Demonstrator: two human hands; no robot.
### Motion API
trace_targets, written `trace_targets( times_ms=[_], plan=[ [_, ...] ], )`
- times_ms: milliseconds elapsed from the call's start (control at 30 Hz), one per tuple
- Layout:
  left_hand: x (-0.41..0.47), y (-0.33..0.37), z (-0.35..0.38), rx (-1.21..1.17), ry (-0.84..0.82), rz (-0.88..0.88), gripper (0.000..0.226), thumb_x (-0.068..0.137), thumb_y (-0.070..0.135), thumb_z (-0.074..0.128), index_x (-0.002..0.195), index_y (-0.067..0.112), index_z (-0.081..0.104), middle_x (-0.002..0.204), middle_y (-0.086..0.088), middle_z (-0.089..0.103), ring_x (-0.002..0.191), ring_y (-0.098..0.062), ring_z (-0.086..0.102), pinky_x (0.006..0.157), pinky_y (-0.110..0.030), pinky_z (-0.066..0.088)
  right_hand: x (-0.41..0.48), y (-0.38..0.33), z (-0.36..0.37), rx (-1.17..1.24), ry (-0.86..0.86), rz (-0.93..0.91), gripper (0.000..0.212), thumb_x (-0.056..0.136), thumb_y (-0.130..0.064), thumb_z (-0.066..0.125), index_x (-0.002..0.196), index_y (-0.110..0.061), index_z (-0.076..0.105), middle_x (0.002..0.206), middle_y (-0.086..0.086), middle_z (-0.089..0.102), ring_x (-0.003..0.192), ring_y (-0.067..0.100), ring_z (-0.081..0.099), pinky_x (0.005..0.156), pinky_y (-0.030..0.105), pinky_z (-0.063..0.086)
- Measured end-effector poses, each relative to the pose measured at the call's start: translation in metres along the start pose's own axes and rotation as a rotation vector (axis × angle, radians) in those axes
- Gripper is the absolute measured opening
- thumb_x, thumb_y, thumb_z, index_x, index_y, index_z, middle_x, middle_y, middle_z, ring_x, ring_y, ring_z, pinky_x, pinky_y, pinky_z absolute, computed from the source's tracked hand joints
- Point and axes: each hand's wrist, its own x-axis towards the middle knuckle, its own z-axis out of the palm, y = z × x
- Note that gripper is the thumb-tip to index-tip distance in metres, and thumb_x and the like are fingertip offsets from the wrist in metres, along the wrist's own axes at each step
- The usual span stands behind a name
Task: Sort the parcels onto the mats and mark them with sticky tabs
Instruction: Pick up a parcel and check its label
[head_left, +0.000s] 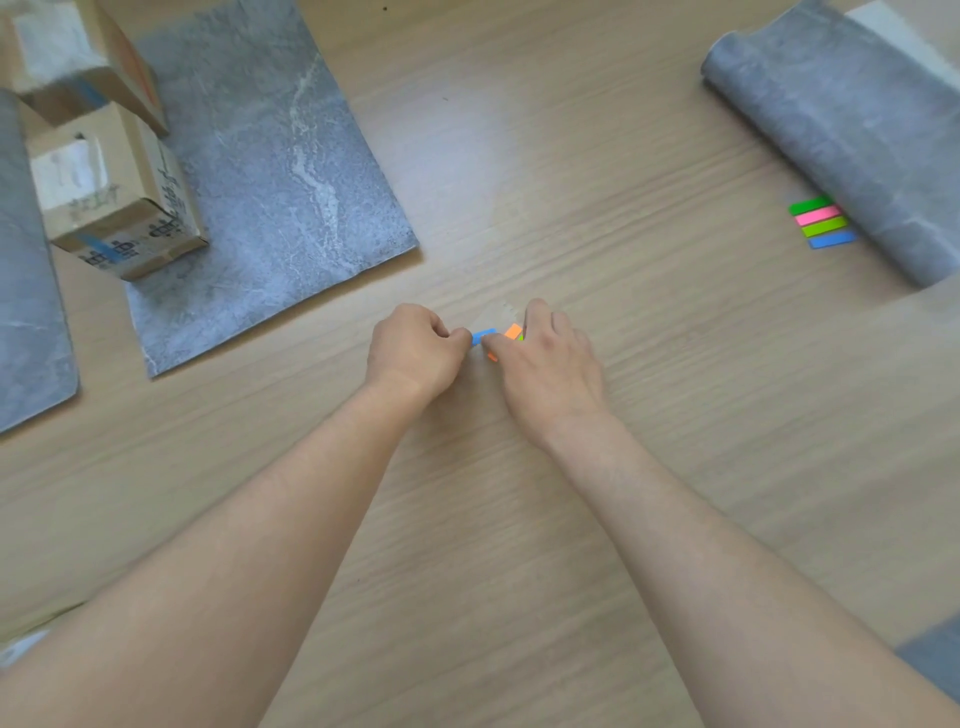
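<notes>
Head: left hand, right hand pinch sticky tabs.

Soft, even daylight covers my table, bright but not harsh. Further out the wood carries a pale, washed-out sheen. Shadows are faint: a thin dark line under the near edge of the flat mat and beneath the lower box. The upper box is smeared with blur, its print unreadable. The sticky tabs pinched between my left hand and right hand look soft-edged; the spare tabs glow vividly. The wide lens bows the mat's edges and swells my forearms toward the bottom corners.
</notes>
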Motion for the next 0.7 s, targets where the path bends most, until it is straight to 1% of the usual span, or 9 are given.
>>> trace_targets(
  times_ms=[100,200,267,333,367,433,567,633,700],
  plan=[
    [0.000,-0.008,-0.008,-0.020,0.026,-0.042,0.021,0.076,0.028,0.062,0.067,0.011,0.070,0.063,-0.004,0.071,0.070,-0.024,0.071,0.073,-0.039,0.061,0.004,-0.001,-0.007,0.044,-0.023,0.026,0.032,0.099,-0.015,0.047,0.122,-0.029,0.064,0.124,0.008,0.041,0.111,0.029,0.046,0.081,0.033,0.030],
    [-0.006,-0.012,-0.015,-0.161,0.003,-0.063,0.020,0.082,0.026,0.065,0.072,0.010,0.071,0.062,-0.001,0.072,0.067,-0.021,0.071,0.072,-0.036,0.062,0.004,0.001,-0.016,0.254,0.072,0.116,0.038,0.095,-0.010,0.053,0.127,-0.030,0.061,0.121,0.005,0.048,0.110,0.027,0.052,0.078,0.033,0.037],
    [-0.015,-0.008,-0.022,-0.359,-0.075,-0.091,0.022,0.090,0.023,0.065,0.084,0.003,0.072,0.067,-0.004,0.072,0.063,-0.020,0.066,0.064,-0.030,0.059,0.004,0.002,-0.023,0.474,0.205,0.178,0.035,0.095,-0.008,0.053,0.124,-0.027,0.061,0.112,0.000,0.056,0.098,0.021,0.057,0.072,0.030,0.038],
    [-0.030,-0.005,-0.032,-0.573,-0.167,-0.113,0.026,0.095,0.023,0.066,0.092,-0.002,0.073,0.072,-0.008,0.070,0.064,-0.020,0.063,0.061,-0.027,0.056,-0.001,-0.002,-0.031,0.685,0.343,0.147,0.030,0.092,-0.010,0.059,0.118,-0.025,0.063,0.096,-0.006,0.064,0.079,0.011,0.061,0.067,0.026,0.043],
    [-0.039,-0.004,-0.038,-0.676,-0.210,-0.118,0.027,0.095,0.023,0.066,0.095,-0.003,0.073,0.074,-0.010,0.070,0.066,-0.020,0.064,0.063,-0.026,0.056,-0.005,-0.006,-0.035,0.754,0.401,0.096,0.029,0.090,-0.010,0.064,0.115,-0.024,0.064,0.088,-0.008,0.066,0.072,0.008,0.062,0.067,0.022,0.045],
    [-0.059,-0.008,-0.053,-0.868,-0.258,-0.120,0.028,0.095,0.023,0.068,0.098,-0.004,0.073,0.080,-0.013,0.070,0.071,-0.021,0.066,0.070,-0.028,0.058,-0.018,-0.018,-0.041,0.827,0.463,-0.034,0.029,0.086,-0.009,0.070,0.113,-0.019,0.067,0.080,-0.008,0.068,0.071,0.008,0.065,0.069,0.016,0.050],
    [-0.108,-0.040,-0.084,-1.115,-0.220,-0.142,0.024,0.092,0.022,0.072,0.096,-0.002,0.074,0.092,-0.017,0.072,0.082,-0.024,0.070,0.077,-0.029,0.059,-0.053,-0.053,-0.035,0.834,0.513,-0.371,0.029,0.085,-0.001,0.076,0.113,-0.007,0.070,0.081,-0.002,0.070,0.077,0.013,0.070,0.075,0.030,0.060],
    [-0.135,-0.064,-0.100,-1.172,-0.187,-0.153,0.022,0.091,0.019,0.072,0.098,-0.002,0.075,0.093,-0.016,0.071,0.083,-0.024,0.069,0.076,-0.028,0.059,-0.072,-0.073,-0.030,0.788,0.539,-0.534,0.025,0.087,0.001,0.076,0.111,-0.004,0.071,0.085,0.001,0.071,0.080,0.017,0.071,0.074,0.038,0.061],
    [-0.163,-0.090,-0.115,-1.209,-0.158,-0.164,0.016,0.090,0.016,0.071,0.095,0.001,0.076,0.092,-0.014,0.071,0.083,-0.023,0.069,0.076,-0.028,0.059,-0.092,-0.095,-0.026,0.723,0.577,-0.658,0.018,0.089,0.001,0.075,0.106,-0.004,0.074,0.088,0.003,0.073,0.080,0.021,0.073,0.071,0.040,0.060]
  ],
)
